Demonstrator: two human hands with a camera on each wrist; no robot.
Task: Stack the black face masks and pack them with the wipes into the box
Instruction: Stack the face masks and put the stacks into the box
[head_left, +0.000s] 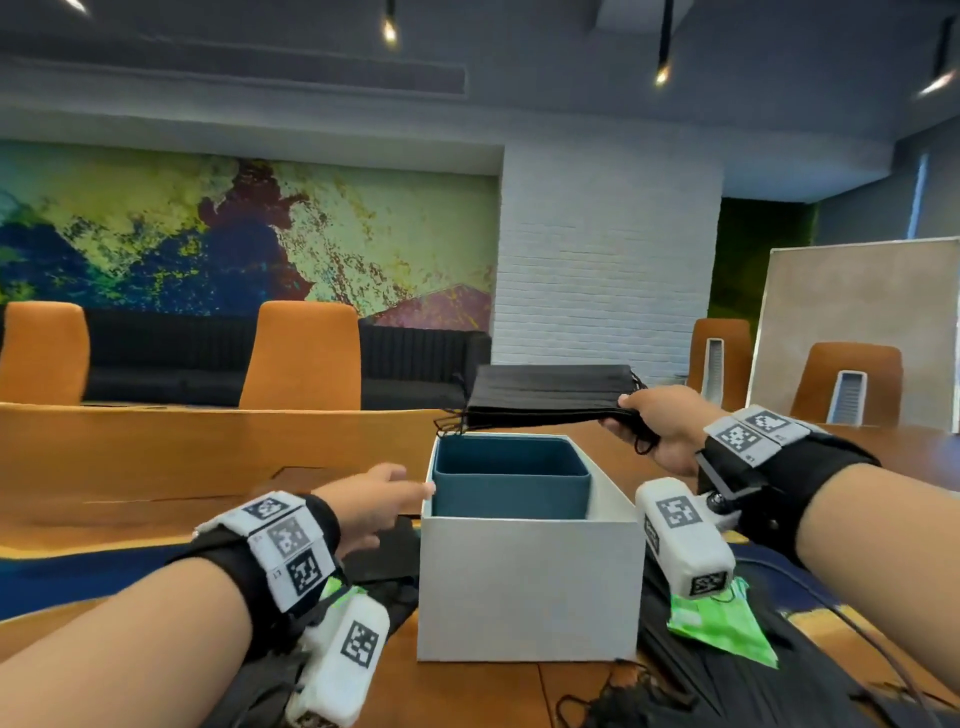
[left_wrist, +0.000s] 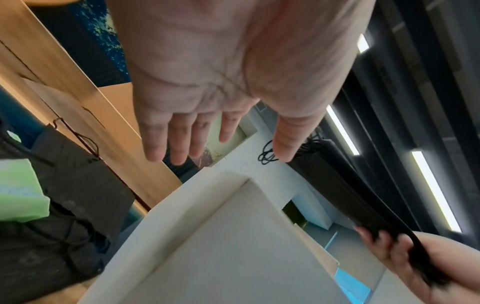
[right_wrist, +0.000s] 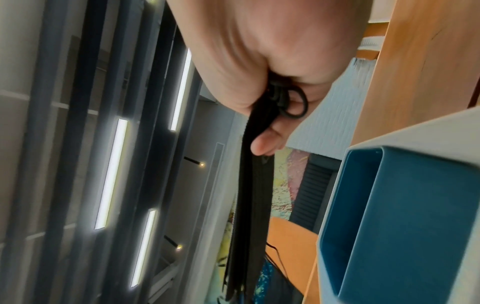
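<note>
My right hand (head_left: 631, 415) pinches one end of a flat stack of black face masks (head_left: 545, 397) and holds it level in the air just above and behind the box. The stack shows edge-on in the right wrist view (right_wrist: 252, 205), thumb and fingers clamped on it, and also in the left wrist view (left_wrist: 337, 185). The white box (head_left: 530, 587) stands on the wooden table with a teal insert (head_left: 511, 491) inside. My left hand (head_left: 400, 488) reaches toward the box's left rim with straight fingers (left_wrist: 179, 142), holding nothing. Green wipes packets lie right (head_left: 727, 626) and left (left_wrist: 18, 189) of the box.
More black masks lie on the table left of the box (left_wrist: 75, 185) and at the lower right (head_left: 727, 680). Orange chairs (head_left: 304, 358) stand behind the table, with a dark sofa beyond. A whiteboard (head_left: 862, 322) leans at the far right.
</note>
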